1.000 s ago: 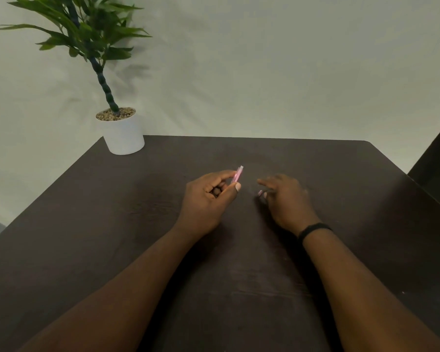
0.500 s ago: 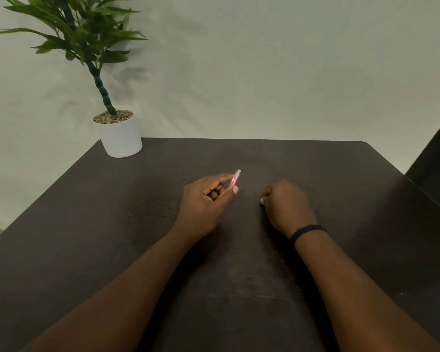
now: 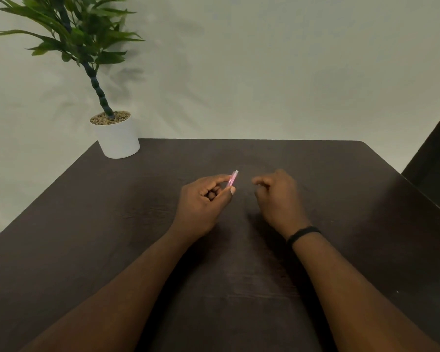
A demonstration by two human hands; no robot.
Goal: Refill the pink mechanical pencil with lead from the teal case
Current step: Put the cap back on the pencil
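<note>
My left hand hovers over the middle of the dark table and grips the pink mechanical pencil between thumb and forefinger. Only the pencil's short upper end shows, pointing up and to the right; the rest is hidden in my fist. My right hand is a little to the right of the pencil's end, apart from it, with its fingers curled and thumb and forefinger pinched toward the pencil. Anything thin between those fingertips is too small to see. The teal case is not in view.
A white pot with a green plant stands at the table's far left corner. A dark piece of furniture sits beyond the table's right edge. A black band circles my right wrist.
My right hand went from reaching flat on the table to a fist, then lifted with pinched fingertips toward the pencil. My left hand held the pencil almost still.
</note>
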